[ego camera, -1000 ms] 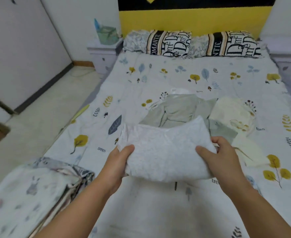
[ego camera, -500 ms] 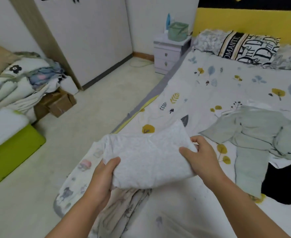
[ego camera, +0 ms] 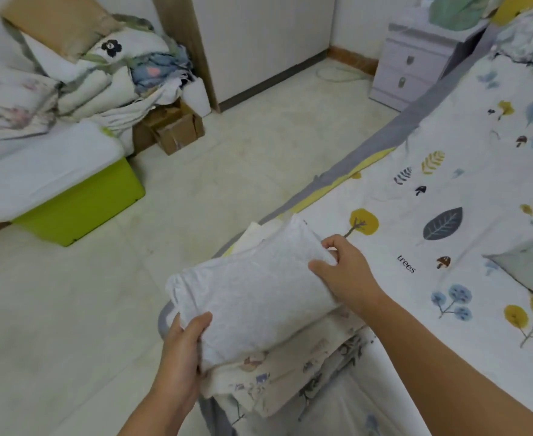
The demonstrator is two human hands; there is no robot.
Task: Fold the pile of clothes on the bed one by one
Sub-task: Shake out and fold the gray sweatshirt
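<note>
Pale tiled floor (ego camera: 233, 171) beside leaf-print bed (ego camera: 447, 196); nightstand (ego camera: 416, 67), perhaps lilac.

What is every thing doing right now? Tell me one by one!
White garment: folded, resting on the stack.
Left hand: grips its near corner.
Right hand: pinches its far edge.
Folded stack: piled at the bed's corner.
Nightstand: drawers closed.
Green bin: lid on.
Cardboard box: closed.

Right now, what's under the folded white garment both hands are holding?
The folded white garment, gripped by the left hand and right hand, sits on a stack of folded printed fabric at the bed's corner. How many pieces are beneath is covered.
</note>
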